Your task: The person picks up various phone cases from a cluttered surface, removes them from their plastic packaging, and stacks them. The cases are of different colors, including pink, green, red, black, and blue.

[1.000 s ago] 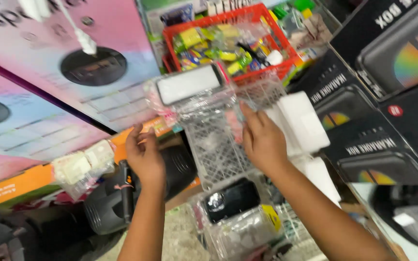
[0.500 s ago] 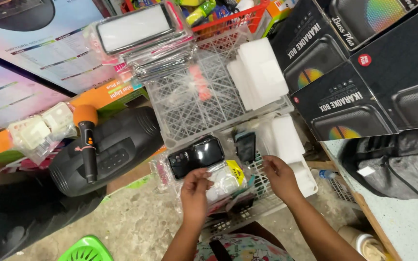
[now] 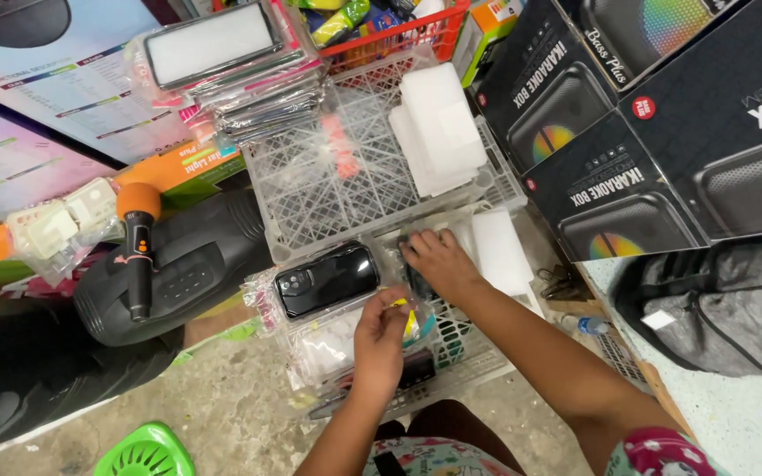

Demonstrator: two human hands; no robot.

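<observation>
My left hand point(image 3: 381, 339) pinches a clear packet with a yellow sticker point(image 3: 409, 319) in the lower white crate point(image 3: 474, 357). My right hand point(image 3: 438, 263) reaches into the same crate, and its fingertips are buried among dark packets point(image 3: 416, 282), so its grip is hidden. A glossy black phone case in a plastic sleeve point(image 3: 326, 279) lies on the stack just left of both hands. White foam pieces point(image 3: 500, 251) sit at the crate's right side.
An upper grey crate point(image 3: 319, 189) holds white foam blocks point(image 3: 438, 128); sleeved cases point(image 3: 222, 53) are stacked at its far left. A black speaker with an orange-headed microphone point(image 3: 138, 251) stands left. Black speaker boxes point(image 3: 628, 132), a grey backpack point(image 3: 716, 300), a red basket point(image 3: 399, 35) and a green basket point(image 3: 143, 454) surround.
Both hands dropped from the upper crate to the lower one and the view tilted down. My right hand has since shifted left onto the dark packets.
</observation>
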